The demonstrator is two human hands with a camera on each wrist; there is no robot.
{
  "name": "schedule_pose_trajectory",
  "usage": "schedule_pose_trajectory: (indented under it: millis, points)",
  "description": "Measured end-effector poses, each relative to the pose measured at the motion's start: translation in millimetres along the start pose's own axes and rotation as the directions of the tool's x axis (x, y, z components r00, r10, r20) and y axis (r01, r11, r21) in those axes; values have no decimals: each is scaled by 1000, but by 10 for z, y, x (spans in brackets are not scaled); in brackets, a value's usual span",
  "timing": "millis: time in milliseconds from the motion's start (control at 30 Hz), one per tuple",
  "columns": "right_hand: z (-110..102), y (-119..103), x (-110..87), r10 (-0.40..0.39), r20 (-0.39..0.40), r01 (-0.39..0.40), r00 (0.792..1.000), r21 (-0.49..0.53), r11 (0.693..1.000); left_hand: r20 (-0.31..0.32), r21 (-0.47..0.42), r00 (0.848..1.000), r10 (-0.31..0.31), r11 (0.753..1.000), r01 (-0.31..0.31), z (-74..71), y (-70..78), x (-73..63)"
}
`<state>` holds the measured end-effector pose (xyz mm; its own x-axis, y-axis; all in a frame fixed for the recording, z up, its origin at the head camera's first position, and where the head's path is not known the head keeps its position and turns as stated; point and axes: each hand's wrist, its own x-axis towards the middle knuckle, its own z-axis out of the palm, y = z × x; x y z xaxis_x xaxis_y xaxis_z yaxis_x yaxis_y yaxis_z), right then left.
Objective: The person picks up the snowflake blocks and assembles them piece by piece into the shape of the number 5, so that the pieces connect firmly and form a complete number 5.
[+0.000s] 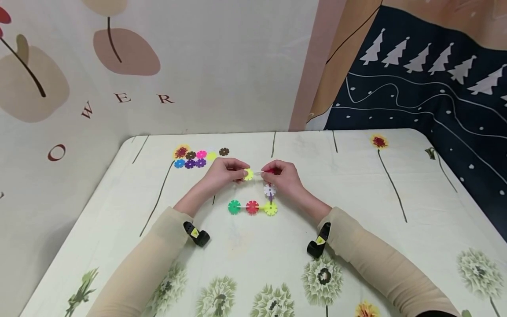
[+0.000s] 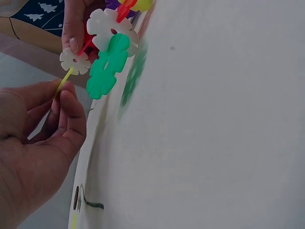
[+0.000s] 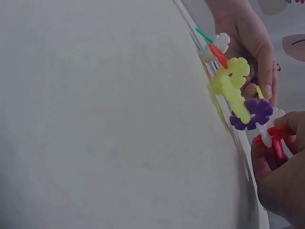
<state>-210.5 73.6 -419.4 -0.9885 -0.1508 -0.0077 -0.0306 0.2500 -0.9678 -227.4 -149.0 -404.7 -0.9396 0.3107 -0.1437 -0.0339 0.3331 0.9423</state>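
Note:
My left hand [image 1: 225, 172] pinches a yellow notched snowflake disc [image 1: 248, 174] between thumb and fingers. In the left wrist view, this disc is edge-on and slotted into a small white disc [image 2: 66, 59]. My right hand [image 1: 286, 176] grips red discs [image 3: 280, 131] at the other side of that white one, its fingers partly covering them. From there a linked chain bends down and left, through a white disc [image 1: 270, 190], a purple disc [image 3: 257, 112], a yellow disc [image 1: 271, 208] and a red disc [image 1: 252, 207] to a green disc [image 1: 234, 207] at its end.
Beyond my left hand lie loose discs: a blue one [image 1: 179, 164], purple ones [image 1: 190, 164], a pink one [image 1: 201, 154], a yellow one [image 1: 211, 156] and brown ones [image 1: 224, 151]. They rest on a flower-printed tablecloth [image 1: 356, 189]. A pale wall hanging [image 1: 222, 88] stands behind.

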Motion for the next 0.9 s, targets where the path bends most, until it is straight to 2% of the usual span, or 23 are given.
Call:
schedule_pose_trajectory:
  millis: [233,467,900]
  points:
    - [12,-7,-9,-13,22,13,1000,-9,1000,11,-25,1000,-1,1000,1,11,3,-1]
    - [-15,7,-13,-36,56,34,998,41,999,7,-28,1000,-11,1000,11,18,12,-7]
    - [-35,-29,4,-16,62,14,998,35,999,-5,-40,1000,-16,999,15,36,43,-16]
